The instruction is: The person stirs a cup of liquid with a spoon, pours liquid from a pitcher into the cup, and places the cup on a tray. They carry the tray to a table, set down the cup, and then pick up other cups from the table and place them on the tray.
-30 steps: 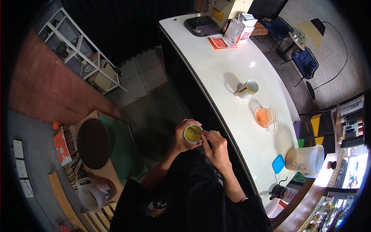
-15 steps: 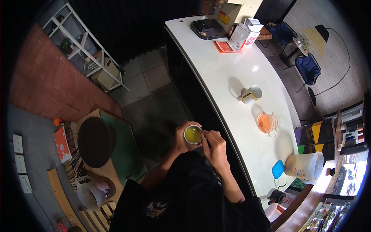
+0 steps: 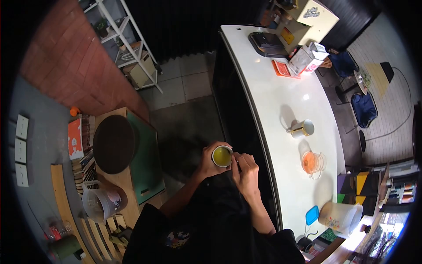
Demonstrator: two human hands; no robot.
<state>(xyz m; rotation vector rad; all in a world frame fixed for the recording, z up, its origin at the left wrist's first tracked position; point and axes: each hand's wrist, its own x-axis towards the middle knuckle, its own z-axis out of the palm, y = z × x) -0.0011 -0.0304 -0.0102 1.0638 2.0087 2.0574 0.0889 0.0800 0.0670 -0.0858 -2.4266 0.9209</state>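
Observation:
A white-rimmed cup (image 3: 222, 156) of yellow-green liquid is held in front of my body. My left hand (image 3: 210, 162) wraps round its left side. At the cup's right edge is my right hand (image 3: 245, 172), its fingers pinched together near the rim; what they grip is too small to make out. On the white counter (image 3: 281, 101) to the right stand a white mug with gold trim (image 3: 303, 128) and a glass vessel with an orange base (image 3: 310, 163).
A dark round tray (image 3: 114, 144) and a clear plastic pitcher (image 3: 103, 202) are at my left. The counter also holds a black scale (image 3: 268, 44), paper bags (image 3: 307, 59), a blue lid (image 3: 312, 215) and a large plastic container (image 3: 338, 218).
The view has turned, so the counter and shelf appear shifted. Both hands remain at the cup, with my right hand still near its right edge.

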